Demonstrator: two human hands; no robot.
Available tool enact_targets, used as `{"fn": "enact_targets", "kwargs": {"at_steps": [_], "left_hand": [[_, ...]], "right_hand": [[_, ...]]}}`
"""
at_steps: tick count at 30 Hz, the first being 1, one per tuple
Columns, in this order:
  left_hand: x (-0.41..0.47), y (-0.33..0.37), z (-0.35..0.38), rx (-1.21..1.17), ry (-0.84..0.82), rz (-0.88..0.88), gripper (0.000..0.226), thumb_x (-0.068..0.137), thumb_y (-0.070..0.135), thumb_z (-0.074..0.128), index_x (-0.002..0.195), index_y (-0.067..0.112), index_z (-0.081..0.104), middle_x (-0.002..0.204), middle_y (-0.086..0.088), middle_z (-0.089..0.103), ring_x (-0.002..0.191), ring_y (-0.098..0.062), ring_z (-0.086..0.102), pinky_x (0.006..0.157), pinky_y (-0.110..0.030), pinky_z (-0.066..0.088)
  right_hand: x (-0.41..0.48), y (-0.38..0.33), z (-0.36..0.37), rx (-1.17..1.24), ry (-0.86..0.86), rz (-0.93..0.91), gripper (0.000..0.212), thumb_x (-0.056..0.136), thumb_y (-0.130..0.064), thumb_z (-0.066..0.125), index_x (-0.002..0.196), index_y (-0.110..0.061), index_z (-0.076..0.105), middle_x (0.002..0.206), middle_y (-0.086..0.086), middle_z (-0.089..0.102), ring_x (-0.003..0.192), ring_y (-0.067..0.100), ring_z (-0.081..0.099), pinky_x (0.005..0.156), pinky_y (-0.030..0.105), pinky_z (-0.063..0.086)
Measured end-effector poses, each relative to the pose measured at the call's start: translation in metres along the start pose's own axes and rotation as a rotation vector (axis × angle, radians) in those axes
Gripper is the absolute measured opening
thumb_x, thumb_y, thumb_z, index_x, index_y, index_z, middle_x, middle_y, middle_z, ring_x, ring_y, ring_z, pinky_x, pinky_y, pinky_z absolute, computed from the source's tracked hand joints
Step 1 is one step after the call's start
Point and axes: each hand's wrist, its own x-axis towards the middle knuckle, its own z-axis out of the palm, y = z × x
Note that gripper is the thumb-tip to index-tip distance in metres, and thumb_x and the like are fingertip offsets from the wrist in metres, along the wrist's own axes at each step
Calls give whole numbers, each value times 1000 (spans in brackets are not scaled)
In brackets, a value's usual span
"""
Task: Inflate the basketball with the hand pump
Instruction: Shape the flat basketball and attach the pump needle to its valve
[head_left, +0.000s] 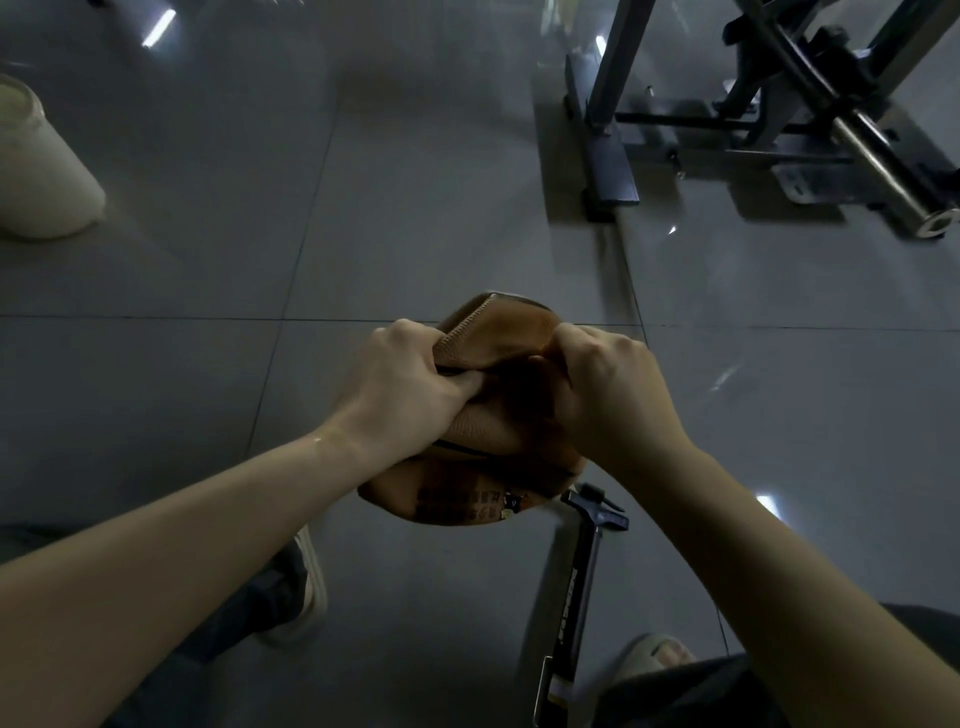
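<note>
Still unpumped: flat basketball (478, 441) clenched in left hand (400, 384) and right hand (613, 395) (valve unseen), hand pump (576, 577) lying on floor (208, 270), needing pickup next.

We recorded a glossy grey tiled floor (415, 218) reflecting ceiling lights, a dark metal exercise frame (753, 119) at upper right, and a pale bucket (41, 171) at left.
</note>
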Motion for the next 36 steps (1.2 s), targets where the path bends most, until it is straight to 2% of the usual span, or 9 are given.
{"fn": "enact_targets", "kwargs": {"at_steps": [5,8,13,18,20,24,27,33,36], "left_hand": [[-4,0,-2,-51,20,-17,32,80,31,80,55,19,63,50,9,59,46,-5,56,45,-16,35],[-4,2,-5,-58,25,5,32,80,35,81,59,16,66,53,4,62,46,-8,58,43,-23,40],[4,5,-10,21,34,-20,42,79,37,82,52,17,58,46,7,53,40,-6,51,39,-15,31],[3,5,-8,165,54,-19,38,79,42,80,57,17,61,52,6,58,48,-8,56,42,-13,29],[2,6,-8,163,56,-23,37,79,42,80,58,16,63,53,5,59,50,-10,58,45,-17,32],[-2,10,-8,157,34,-28,35,82,39,78,59,17,63,56,4,60,51,-10,58,47,-20,34],[-6,12,-8,190,24,-6,37,84,40,76,57,19,61,54,7,57,49,-6,53,45,-14,28],[-12,14,-7,203,27,98,44,86,37,75,53,26,47,50,12,45,47,-5,44,49,-20,27],[-14,17,-6,212,33,134,48,87,37,74,53,29,41,50,14,42,47,-4,42,51,-19,27]], "right_hand": [[0,-1,5,35,35,19,31,96,-31,50,70,-15,49,61,-5,45,50,17,45,50,31,39],[1,4,3,55,53,4,33,98,-34,57,69,-17,53,60,-7,45,50,13,44,52,28,37],[-2,5,1,51,-9,-12,41,98,-48,49,77,-15,60,67,-6,52,55,16,51,54,30,42],[-13,5,-5,47,-95,-52,18,95,-24,58,81,-13,57,66,-3,54,53,18,51,52,37,47],[-12,2,-2,11,-69,-83,16,94,-23,55,83,-13,59,66,-5,53,51,16,50,50,34,46],[-11,-3,12,-128,-102,-57,11,86,-16,72,86,-12,62,68,0,60,53,18,51,50,31,47],[-14,-1,23,-107,-135,-48,10,90,-18,69,95,-12,64,73,1,62,57,17,55,55,35,54],[-20,0,32,8,-110,-27,11,90,-22,66,92,-12,65,72,-1,63,56,15,53,54,30,47],[-20,-4,32,130,-57,33,30,90,-37,50,89,-11,64,72,1,63,58,17,55,53,31,47]]}}
